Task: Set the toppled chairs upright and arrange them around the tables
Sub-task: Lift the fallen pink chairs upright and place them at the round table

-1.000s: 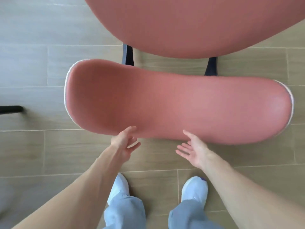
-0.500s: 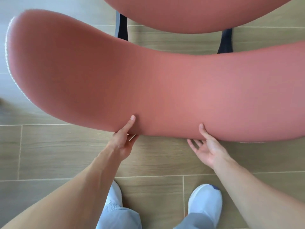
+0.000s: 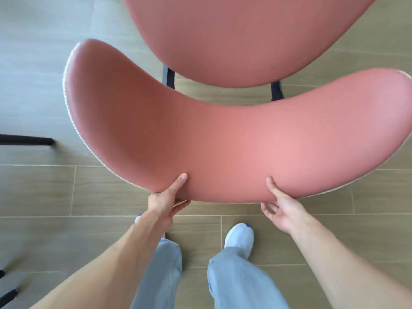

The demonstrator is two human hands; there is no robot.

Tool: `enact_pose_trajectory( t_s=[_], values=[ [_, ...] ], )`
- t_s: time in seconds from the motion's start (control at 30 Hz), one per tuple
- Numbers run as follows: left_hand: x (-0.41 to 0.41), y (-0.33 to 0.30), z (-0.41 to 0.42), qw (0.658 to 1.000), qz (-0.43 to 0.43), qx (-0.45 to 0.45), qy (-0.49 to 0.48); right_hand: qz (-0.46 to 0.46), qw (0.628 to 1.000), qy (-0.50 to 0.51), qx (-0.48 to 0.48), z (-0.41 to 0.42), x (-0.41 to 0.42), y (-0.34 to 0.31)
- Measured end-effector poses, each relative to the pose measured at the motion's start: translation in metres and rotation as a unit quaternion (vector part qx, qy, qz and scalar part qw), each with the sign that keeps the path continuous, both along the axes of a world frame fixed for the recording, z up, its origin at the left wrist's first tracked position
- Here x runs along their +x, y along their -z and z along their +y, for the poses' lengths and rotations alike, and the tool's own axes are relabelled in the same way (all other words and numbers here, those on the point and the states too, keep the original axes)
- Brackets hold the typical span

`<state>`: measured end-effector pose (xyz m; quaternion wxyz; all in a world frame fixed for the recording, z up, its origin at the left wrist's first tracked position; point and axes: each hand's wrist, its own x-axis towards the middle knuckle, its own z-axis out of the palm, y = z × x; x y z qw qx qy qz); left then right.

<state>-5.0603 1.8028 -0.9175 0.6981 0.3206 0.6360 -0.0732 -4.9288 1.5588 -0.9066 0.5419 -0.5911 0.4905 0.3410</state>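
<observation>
A salmon-pink upholstered chair fills the view from above. Its curved backrest (image 3: pixel 234 148) spans the middle, with pale piping along the edge, and its round seat (image 3: pixel 240 36) lies beyond. Two dark struts (image 3: pixel 169 78) join seat and backrest. My left hand (image 3: pixel 166 202) grips the near edge of the backrest, thumb on top and fingers underneath. My right hand (image 3: pixel 282 207) holds the same edge further right, thumb on the pink surface and fingers curled below. The chair's legs are hidden under the seat.
Wood-look floor tiles (image 3: pixel 100 190) lie all around. A black leg of other furniture (image 3: pixel 26 140) pokes in at the left edge, with more dark leg tips (image 3: pixel 9 295) at the bottom left. My white shoes (image 3: pixel 239 236) and blue trousers stand just behind the backrest.
Both hands went from open beside the backrest to gripping its near edge. The chair now sits further away and more centred in view, and my feet have shifted.
</observation>
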Motion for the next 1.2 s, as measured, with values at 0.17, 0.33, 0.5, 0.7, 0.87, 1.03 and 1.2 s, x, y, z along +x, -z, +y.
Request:
enact_pose_trajectory(
  t_s=[0.17, 0.33, 0.5, 0.7, 0.87, 1.03, 1.2],
  values=[
    [-0.005, -0.105, -0.011, 0.998, 0.057, 0.017, 0.006, 0.002, 0.998, -0.029, -0.049, -0.009, -0.003, -0.104],
    [-0.002, -0.205, -0.013, 0.995, 0.089, 0.016, 0.033, -0.011, 0.994, -0.059, -0.095, -0.011, 0.002, -0.203],
    [0.014, -0.289, -0.014, 0.99, 0.116, 0.048, 0.06, -0.038, 0.986, -0.107, -0.125, -0.011, 0.018, -0.289],
    [0.059, -0.343, -0.003, 0.988, 0.103, 0.086, 0.079, -0.083, 0.977, -0.15, -0.126, 0.002, 0.066, -0.347],
    [0.108, -0.365, 0.025, 0.989, 0.083, 0.101, 0.075, -0.132, 0.964, -0.182, -0.139, 0.027, 0.107, -0.371],
    [0.162, -0.378, 0.044, 0.982, 0.064, 0.179, 0.011, -0.181, 0.962, -0.16, -0.129, 0.06, 0.154, -0.382],
    [0.221, -0.385, 0.069, 0.97, 0.03, 0.237, -0.04, -0.247, 0.949, -0.134, -0.145, 0.101, 0.206, -0.387]
  ],
)
